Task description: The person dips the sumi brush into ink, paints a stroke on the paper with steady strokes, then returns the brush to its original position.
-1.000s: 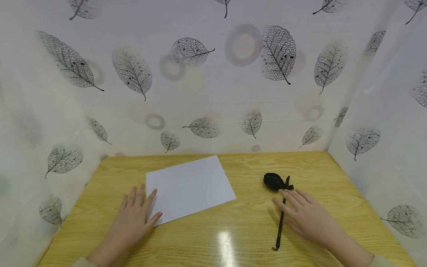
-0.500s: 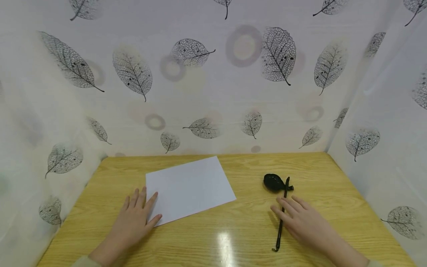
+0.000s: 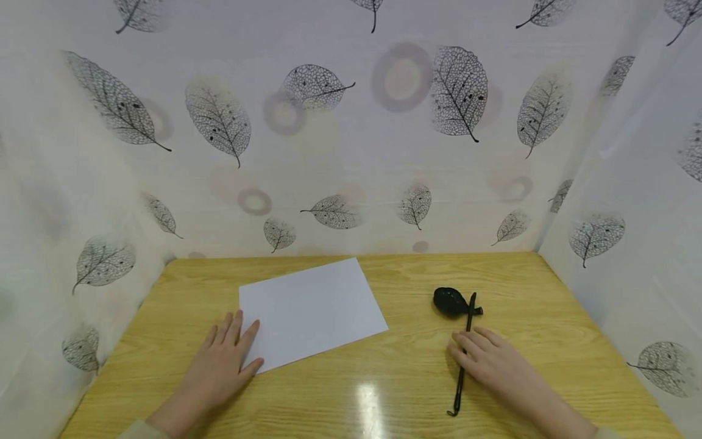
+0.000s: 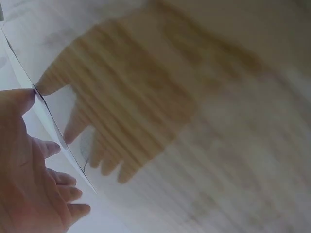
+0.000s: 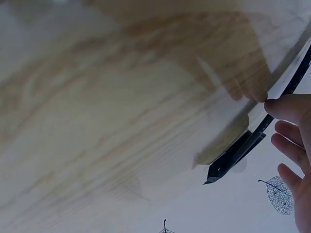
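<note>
**Both grips slack: one on the sheet, one across the stick**

Left grip [image 3: 216,363]: released, palm down, fingers spread. Thumb and forefinger lie over the left edge of the white sheet [image 3: 315,314]; no pinch. My reading: a light hand there is enough to stop loose paper sliding on the glossy worktop [image 3: 406,366]. Sheet sits askew on the left half, spreading far and right from this grip, its far-right corner close to the far edge.

Right grip [image 3: 499,366]: not clenched. Relaxed fingers reach over the middle of the slim black stick [image 3: 459,387]. The right wrist view puts my thumb tip against its outline; whether thumb and fingers press it between them, I cannot tell. Mid-length probably suits, since the weight should balance about there.

Stick slants: near end, with its small loop [image 3: 452,413], pokes out near and left of the right grip; far end runs past my fingertips and crosses the stalk of the black leaf-shaped dish [image 3: 450,302]. Laid over that stalk, it likely rolls less. Dish is just beyond the right fingers, far and slightly left, untouched.

Leaf-printed curtain [image 3: 340,152] stands behind the far edge.
</note>
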